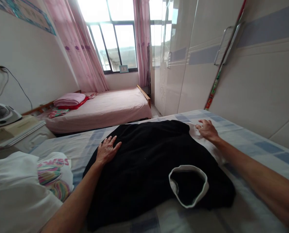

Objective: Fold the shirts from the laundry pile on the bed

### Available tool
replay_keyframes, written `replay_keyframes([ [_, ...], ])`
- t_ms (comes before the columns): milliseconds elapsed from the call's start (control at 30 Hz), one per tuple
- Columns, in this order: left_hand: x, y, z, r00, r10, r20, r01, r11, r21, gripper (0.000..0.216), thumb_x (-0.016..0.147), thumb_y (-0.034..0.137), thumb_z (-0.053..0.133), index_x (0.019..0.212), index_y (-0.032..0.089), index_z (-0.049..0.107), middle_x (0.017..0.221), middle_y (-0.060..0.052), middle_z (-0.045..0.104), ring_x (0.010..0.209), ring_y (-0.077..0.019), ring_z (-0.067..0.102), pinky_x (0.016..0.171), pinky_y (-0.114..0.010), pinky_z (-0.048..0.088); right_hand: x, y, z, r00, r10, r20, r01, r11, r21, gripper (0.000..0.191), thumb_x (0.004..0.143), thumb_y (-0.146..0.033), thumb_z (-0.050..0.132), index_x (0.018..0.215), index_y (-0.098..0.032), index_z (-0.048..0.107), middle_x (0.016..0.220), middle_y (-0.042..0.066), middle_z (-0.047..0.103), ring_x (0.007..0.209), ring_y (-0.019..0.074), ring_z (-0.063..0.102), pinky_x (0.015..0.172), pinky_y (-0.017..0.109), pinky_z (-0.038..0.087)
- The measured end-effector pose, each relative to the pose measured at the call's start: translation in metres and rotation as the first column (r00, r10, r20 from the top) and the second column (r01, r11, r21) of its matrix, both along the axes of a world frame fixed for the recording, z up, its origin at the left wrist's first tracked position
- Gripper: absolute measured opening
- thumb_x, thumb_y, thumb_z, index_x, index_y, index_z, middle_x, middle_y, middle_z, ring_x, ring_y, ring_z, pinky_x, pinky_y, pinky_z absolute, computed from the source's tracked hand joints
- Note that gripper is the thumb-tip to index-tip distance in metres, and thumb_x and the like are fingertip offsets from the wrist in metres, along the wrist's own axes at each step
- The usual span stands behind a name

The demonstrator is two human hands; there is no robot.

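Observation:
A black top (144,161) lies spread on the bed in front of me, its surface slightly wrinkled. Its round neck opening is edged by a white band (206,187) and faces the near right. My left hand (107,149) rests flat on the top's left side, fingers spread. At the far right edge, my right hand (207,130) is over a white piece of cloth (195,130) that shows beside the black fabric. The fingers of that hand are bent but apart. Whether the white cloth belongs to the top, I cannot tell.
White clothing with a colourful print (53,176) lies bunched at the near left. A blue-and-white checked sheet (263,142) covers the bed. Beyond stand a pink-covered bed (115,106) and, at right, a tall wardrobe (263,84). A fan (1,113) is at far left.

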State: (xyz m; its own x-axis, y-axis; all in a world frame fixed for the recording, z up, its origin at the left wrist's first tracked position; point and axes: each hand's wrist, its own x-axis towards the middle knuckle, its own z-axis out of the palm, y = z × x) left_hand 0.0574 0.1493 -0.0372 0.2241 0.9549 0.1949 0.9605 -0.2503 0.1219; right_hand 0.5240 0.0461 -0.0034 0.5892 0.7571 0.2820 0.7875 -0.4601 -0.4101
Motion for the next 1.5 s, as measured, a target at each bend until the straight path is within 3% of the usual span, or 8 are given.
replay_keyframes([
  [200, -0.021, -0.086, 0.033, 0.914, -0.400, 0.071, 0.395, 0.915, 0.083, 0.039, 0.085, 0.048, 0.048, 0.107, 0.019, 0.062, 0.117, -0.010, 0.060, 0.109, -0.0244, 0.057, 0.093, -0.036, 0.045, -0.044, -0.132, 0.030, 0.891, 0.425, -0.158, -0.418, 0.905, 0.073, 0.039, 0.083, -0.053, 0.047, 0.099, -0.022, 0.065, 0.101, 0.005, 0.067, 0.088, 0.0208, 0.063, 0.077, 0.032, 0.049],
  [433, -0.078, -0.194, 0.030, 0.819, -0.568, -0.074, 0.573, 0.816, 0.078, 0.046, 0.072, 0.040, 0.068, 0.115, 0.027, 0.060, 0.115, -0.005, 0.063, 0.098, -0.0214, 0.063, 0.081, -0.029, 0.052, -0.095, -0.197, -0.003, 0.804, 0.594, 0.004, -0.593, 0.802, -0.073, 0.044, 0.074, -0.051, 0.062, 0.111, -0.028, 0.066, 0.112, 0.006, 0.065, 0.105, 0.0264, 0.059, 0.090, 0.043, 0.047],
  [733, -0.094, -0.190, 0.045, 0.776, -0.626, -0.080, 0.609, 0.710, 0.354, 0.027, 0.080, 0.013, 0.049, 0.104, 0.021, 0.059, 0.115, -0.006, 0.065, 0.106, -0.0189, 0.060, 0.093, -0.032, 0.046, -0.102, -0.219, 0.030, 0.748, 0.660, 0.072, -0.638, 0.684, 0.354, 0.014, 0.086, -0.031, 0.049, 0.082, -0.026, 0.062, 0.094, 0.003, 0.067, 0.096, 0.0206, 0.063, 0.087, 0.032, 0.050],
  [900, -0.097, -0.198, 0.041, 0.658, -0.744, -0.113, 0.737, 0.607, 0.296, 0.031, 0.079, 0.013, 0.052, 0.107, 0.024, 0.059, 0.119, -0.002, 0.065, 0.110, -0.0165, 0.059, 0.099, -0.028, 0.043, -0.093, -0.261, 0.009, 0.669, 0.742, 0.035, -0.736, 0.656, 0.164, 0.021, 0.083, -0.027, 0.052, 0.100, -0.029, 0.063, 0.116, 0.004, 0.064, 0.110, 0.0225, 0.059, 0.090, 0.033, 0.052],
  [1033, -0.092, -0.202, 0.023, 0.729, -0.684, -0.040, 0.657, 0.681, 0.324, 0.034, 0.081, 0.014, 0.050, 0.109, 0.027, 0.062, 0.117, 0.000, 0.066, 0.109, -0.0163, 0.059, 0.097, -0.028, 0.044, -0.101, -0.256, -0.018, 0.652, 0.757, -0.040, -0.758, 0.650, -0.053, 0.055, 0.076, -0.025, 0.058, 0.130, -0.030, 0.050, 0.142, 0.006, 0.045, 0.128, 0.0279, 0.043, 0.101, 0.045, 0.043],
  [1100, -0.090, -0.203, 0.019, 0.754, -0.656, 0.033, 0.617, 0.724, 0.309, 0.035, 0.082, 0.014, 0.049, 0.111, 0.029, 0.063, 0.117, -0.001, 0.066, 0.110, -0.0171, 0.059, 0.098, -0.030, 0.044, -0.105, -0.247, -0.022, 0.650, 0.758, -0.043, -0.759, 0.646, -0.078, 0.043, 0.078, -0.024, 0.055, 0.119, -0.033, 0.060, 0.137, 0.003, 0.051, 0.130, 0.0278, 0.041, 0.105, 0.049, 0.037],
  [1267, -0.089, -0.204, 0.030, 0.780, -0.582, 0.233, 0.539, 0.812, 0.225, 0.033, 0.083, 0.019, 0.047, 0.109, 0.031, 0.065, 0.119, -0.002, 0.065, 0.111, -0.0199, 0.059, 0.098, -0.033, 0.046, -0.100, -0.246, -0.006, 0.747, 0.648, -0.147, -0.627, 0.761, 0.166, 0.027, 0.088, -0.033, 0.040, 0.097, -0.033, 0.066, 0.116, 0.002, 0.066, 0.117, 0.0264, 0.054, 0.102, 0.049, 0.042],
  [1500, -0.087, -0.207, 0.037, 0.724, -0.639, 0.259, 0.616, 0.768, 0.175, 0.029, 0.082, 0.016, 0.044, 0.100, 0.027, 0.063, 0.121, -0.001, 0.064, 0.121, -0.0197, 0.052, 0.103, -0.034, 0.041, -0.092, -0.273, 0.000, 0.776, 0.581, -0.247, -0.579, 0.811, 0.088, 0.029, 0.084, -0.047, 0.042, 0.095, -0.038, 0.068, 0.099, 0.002, 0.070, 0.094, 0.0287, 0.066, 0.081, 0.039, 0.056],
])
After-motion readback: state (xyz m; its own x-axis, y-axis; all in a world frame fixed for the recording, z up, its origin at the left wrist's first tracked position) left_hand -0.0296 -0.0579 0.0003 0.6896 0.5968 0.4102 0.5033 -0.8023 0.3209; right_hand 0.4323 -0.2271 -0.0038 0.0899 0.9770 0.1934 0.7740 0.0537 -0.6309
